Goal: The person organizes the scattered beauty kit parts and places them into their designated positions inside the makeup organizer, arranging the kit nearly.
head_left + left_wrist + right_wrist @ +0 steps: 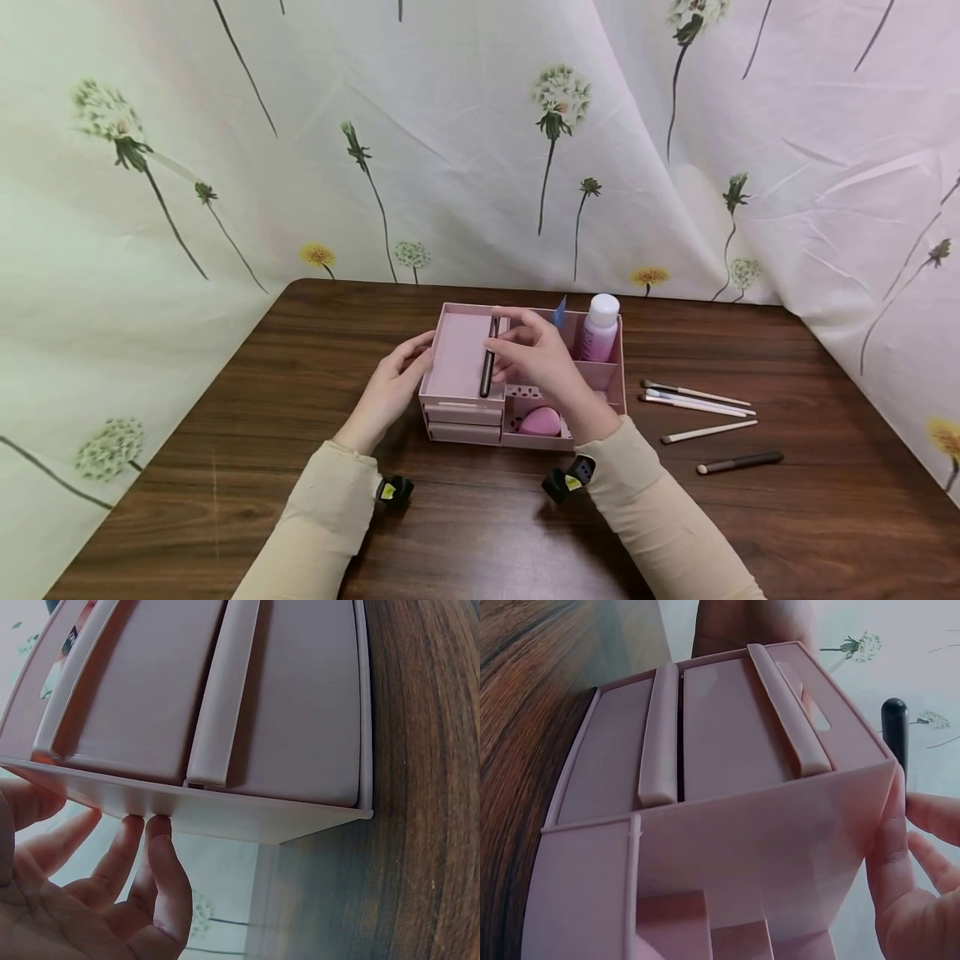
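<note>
A pink makeup organizer [459,350] with two front drawers stands on the table. My right hand [536,350] pinches a dark makeup brush [487,371] between thumb and fingers, over the right side of the organizer's flat top. In the right wrist view the rounded end of the brush [895,724] sticks up past the top edge; I cannot tell whether it touches the surface. At the organizer's left side is my left hand [392,387], its fingertips [159,825] touching the outer wall in the left wrist view.
Several light-handled brushes [708,432] and a dark one [741,463] lie right of the organizer. Its right compartments hold a white-capped pink bottle [600,329], a blue pointed item [559,312] and a pink sponge [540,422]. A flowered cloth [465,167] hangs behind.
</note>
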`<state>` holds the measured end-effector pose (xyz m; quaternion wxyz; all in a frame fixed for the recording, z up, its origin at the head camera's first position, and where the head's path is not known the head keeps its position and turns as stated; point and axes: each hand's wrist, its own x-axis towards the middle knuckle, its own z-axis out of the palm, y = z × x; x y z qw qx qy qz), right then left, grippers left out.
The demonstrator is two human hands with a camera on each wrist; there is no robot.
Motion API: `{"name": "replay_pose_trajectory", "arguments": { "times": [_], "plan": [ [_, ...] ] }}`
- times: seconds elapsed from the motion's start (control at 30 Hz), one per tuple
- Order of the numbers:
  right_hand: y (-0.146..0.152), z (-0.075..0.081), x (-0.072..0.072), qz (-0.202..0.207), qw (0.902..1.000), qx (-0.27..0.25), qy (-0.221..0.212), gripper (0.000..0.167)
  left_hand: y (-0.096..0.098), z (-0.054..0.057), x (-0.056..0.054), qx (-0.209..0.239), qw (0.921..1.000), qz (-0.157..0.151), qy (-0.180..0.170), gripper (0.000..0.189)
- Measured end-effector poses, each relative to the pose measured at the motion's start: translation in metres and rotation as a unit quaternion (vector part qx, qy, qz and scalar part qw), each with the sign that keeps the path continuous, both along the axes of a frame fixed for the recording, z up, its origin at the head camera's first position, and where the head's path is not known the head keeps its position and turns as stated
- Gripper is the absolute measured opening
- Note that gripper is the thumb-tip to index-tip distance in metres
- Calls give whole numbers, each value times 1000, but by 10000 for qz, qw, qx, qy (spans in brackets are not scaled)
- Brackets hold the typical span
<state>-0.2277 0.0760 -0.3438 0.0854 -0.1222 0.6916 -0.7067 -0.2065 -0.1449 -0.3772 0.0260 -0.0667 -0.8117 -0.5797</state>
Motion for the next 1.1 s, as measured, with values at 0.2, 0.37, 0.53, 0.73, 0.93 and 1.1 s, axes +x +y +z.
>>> {"name": "replay_pose_trajectory", "arguments": {
  "times": [0.2, 0.37, 0.53, 0.73, 0.93, 1.1],
  "plan": [
    [-9, 4, -3, 155, 9998, 44, 78, 48, -1, 0, 0, -37, 10000, 20, -45, 43],
    [-17, 7, -8, 202, 9996, 202, 23, 48, -1, 0, 0, -48, 10000, -3, -25, 43],
    [-24, 12, -11, 218, 9988, 438, 16, 49, 0, 0, 0, 0, 10000, -48, -3, 43],
    [-31, 15, -17, 224, 9974, 686, 69, 49, -1, 0, 0, -21, 10000, -15, -84, 43],
    [-38, 15, -23, 239, 9934, 1120, 52, 47, 0, 0, -1, -4, 10000, -34, -78, 43],
    [-43, 16, -25, 292, 9889, 1457, 52, 44, -1, 0, -1, -40, 10000, -21, -36, 42]
  ]
}}
